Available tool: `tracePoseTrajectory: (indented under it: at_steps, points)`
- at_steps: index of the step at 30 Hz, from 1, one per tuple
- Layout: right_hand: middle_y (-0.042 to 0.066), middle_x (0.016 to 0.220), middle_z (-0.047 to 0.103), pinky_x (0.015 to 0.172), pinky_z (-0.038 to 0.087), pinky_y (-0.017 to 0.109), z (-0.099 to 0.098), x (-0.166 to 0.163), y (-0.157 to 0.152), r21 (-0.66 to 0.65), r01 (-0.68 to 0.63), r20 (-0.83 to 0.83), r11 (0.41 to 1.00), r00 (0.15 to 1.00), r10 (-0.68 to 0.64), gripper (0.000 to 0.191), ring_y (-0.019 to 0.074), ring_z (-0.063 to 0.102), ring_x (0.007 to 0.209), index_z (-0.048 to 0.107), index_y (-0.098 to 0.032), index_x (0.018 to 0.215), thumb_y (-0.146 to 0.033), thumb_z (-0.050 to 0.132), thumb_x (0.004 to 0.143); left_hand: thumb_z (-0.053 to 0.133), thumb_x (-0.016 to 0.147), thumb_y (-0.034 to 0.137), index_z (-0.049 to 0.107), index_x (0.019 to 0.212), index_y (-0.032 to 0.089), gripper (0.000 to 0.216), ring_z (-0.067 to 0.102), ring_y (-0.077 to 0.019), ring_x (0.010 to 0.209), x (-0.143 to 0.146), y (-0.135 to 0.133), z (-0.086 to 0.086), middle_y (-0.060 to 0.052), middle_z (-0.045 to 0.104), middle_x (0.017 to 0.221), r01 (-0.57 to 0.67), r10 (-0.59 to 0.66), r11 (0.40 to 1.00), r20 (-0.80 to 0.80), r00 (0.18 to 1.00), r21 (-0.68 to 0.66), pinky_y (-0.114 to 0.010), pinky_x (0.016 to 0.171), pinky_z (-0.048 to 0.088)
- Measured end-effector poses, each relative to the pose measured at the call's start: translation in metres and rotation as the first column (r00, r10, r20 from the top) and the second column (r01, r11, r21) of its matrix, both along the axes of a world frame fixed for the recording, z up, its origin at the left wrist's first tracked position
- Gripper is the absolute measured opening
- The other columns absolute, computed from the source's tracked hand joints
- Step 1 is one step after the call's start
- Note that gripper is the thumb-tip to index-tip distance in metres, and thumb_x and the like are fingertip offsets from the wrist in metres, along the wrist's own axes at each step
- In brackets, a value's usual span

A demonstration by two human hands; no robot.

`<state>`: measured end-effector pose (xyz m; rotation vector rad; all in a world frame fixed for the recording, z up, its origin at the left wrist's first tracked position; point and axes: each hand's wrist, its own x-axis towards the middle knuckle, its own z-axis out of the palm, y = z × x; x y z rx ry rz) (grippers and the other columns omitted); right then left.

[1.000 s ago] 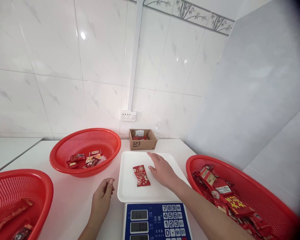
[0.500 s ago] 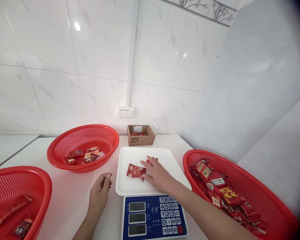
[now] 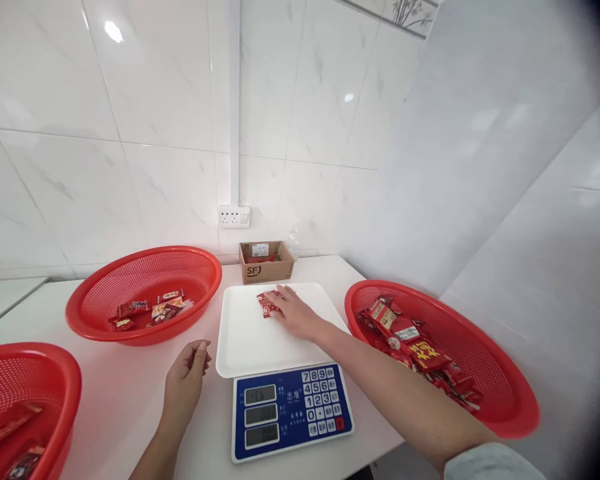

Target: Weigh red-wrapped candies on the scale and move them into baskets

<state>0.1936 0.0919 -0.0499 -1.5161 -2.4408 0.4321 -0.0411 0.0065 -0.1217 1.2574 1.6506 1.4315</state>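
A blue-faced digital scale (image 3: pixel 290 410) with a white weighing tray (image 3: pixel 250 340) stands in front of me. My right hand (image 3: pixel 294 312) lies on the far part of the tray, its fingers flat on a red snack packet (image 3: pixel 267 305). Whether it grips the packet I cannot make out. My left hand (image 3: pixel 185 380) rests on the white counter left of the scale, fingers loosely curled, holding nothing.
A red basket (image 3: pixel 480 360) full of red packets sits at the right. Another red basket (image 3: pixel 145 293) with a few packets is at the back left, a third (image 3: pixel 30 380) at the near left. A small cardboard box (image 3: pixel 266 263) stands by the tiled wall.
My right hand has pushed the red packet from the middle of the tray toward its far edge. The view has shifted to the right. My left hand has stayed in place.
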Motion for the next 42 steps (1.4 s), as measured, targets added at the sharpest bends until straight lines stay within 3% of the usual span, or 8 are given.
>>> tracePoseTrajectory:
  at_steps: [6,12,15,21,28,34,39,42]
  points:
    - [0.007,0.151,0.021,0.11,0.017,0.04,0.025,0.082,-0.016,0.024,0.205,-0.03,0.979,0.979,-0.204,0.054,0.0216,0.016,0.138,0.034,-0.022,0.139,-0.033,0.043,0.088,0.049,0.07,0.065,0.062,0.088,0.017,0.053,0.053,-0.0161,0.059,0.001,0.001,0.002,0.0,0.056,0.064,0.007,-0.007,1.0,-0.032,0.999,-0.012,-0.027,0.055,0.046]
    - [0.011,0.114,0.064,0.088,0.043,0.041,0.022,0.179,-0.075,-0.212,0.386,0.062,0.898,0.922,-0.382,0.044,0.0298,0.059,0.104,0.062,-0.022,0.115,-0.024,0.061,0.072,0.046,0.072,0.062,0.06,0.089,0.02,0.048,0.052,-0.0156,0.059,0.0,0.0,0.004,0.001,0.056,0.066,0.023,-0.026,0.999,-0.076,0.997,-0.042,-0.028,0.058,0.047]
    - [0.007,0.1,0.07,0.075,0.048,0.038,0.009,0.202,-0.103,-0.314,0.431,0.069,0.846,0.899,-0.432,0.04,0.0282,0.065,0.087,0.069,-0.026,0.103,-0.019,0.066,0.064,0.043,0.074,0.062,0.06,0.091,0.021,0.047,0.053,-0.017,0.062,0.001,-0.002,0.008,0.0,0.056,0.07,0.027,-0.037,0.996,-0.118,0.992,-0.09,-0.03,0.06,0.047]
    - [0.004,0.12,0.062,0.079,0.046,0.036,-0.009,0.21,-0.116,-0.317,0.455,0.001,0.832,0.877,-0.48,0.034,0.0252,0.063,0.094,0.068,-0.028,0.103,-0.022,0.064,0.069,0.042,0.074,0.059,0.06,0.09,0.022,0.044,0.054,-0.0188,0.066,0.002,-0.004,0.012,-0.001,0.056,0.073,-0.004,-0.017,0.99,-0.145,0.989,-0.142,-0.033,0.064,0.047]
    - [0.006,0.099,0.066,0.078,0.047,0.037,-0.018,0.211,-0.102,-0.282,0.498,0.031,0.82,0.859,-0.511,0.024,0.0176,0.062,0.083,0.062,-0.018,0.101,-0.033,0.058,0.082,0.045,0.073,0.058,0.059,0.092,0.021,0.044,0.054,-0.0179,0.064,-0.004,0.003,0.002,-0.001,0.057,0.073,-0.005,-0.008,0.993,-0.107,0.994,-0.12,-0.033,0.064,0.046]
    - [0.006,0.1,0.066,0.076,0.044,0.031,-0.004,0.223,-0.099,-0.198,0.59,0.007,0.783,0.799,-0.601,0.039,0.0208,0.062,0.089,0.051,-0.023,0.12,-0.018,0.051,0.081,0.044,0.075,0.055,0.06,0.091,0.022,0.04,0.054,-0.0165,0.064,0.0,0.003,0.005,0.0,0.056,0.074,-0.035,0.011,0.985,-0.139,0.99,-0.169,-0.03,0.063,0.046]
    - [0.007,0.113,0.063,0.074,0.046,0.031,0.008,0.23,-0.102,-0.161,0.639,-0.078,0.752,0.752,-0.655,0.047,0.0216,0.062,0.091,0.041,-0.024,0.128,-0.022,0.046,0.082,0.046,0.075,0.055,0.061,0.091,0.022,0.04,0.053,-0.0159,0.062,-0.001,0.005,0.0,0.0,0.056,0.072,-0.029,0.01,0.989,-0.128,0.992,-0.145,-0.029,0.061,0.045]
    - [0.009,0.121,0.058,0.084,0.045,0.036,0.016,0.224,-0.101,-0.113,0.656,-0.15,0.747,0.731,-0.665,0.051,0.0231,0.059,0.103,0.034,-0.025,0.133,-0.026,0.045,0.084,0.047,0.074,0.056,0.061,0.09,0.021,0.04,0.053,-0.0156,0.061,-0.003,0.006,-0.002,0.001,0.057,0.07,-0.035,0.02,0.992,-0.121,0.992,-0.124,-0.028,0.059,0.045]
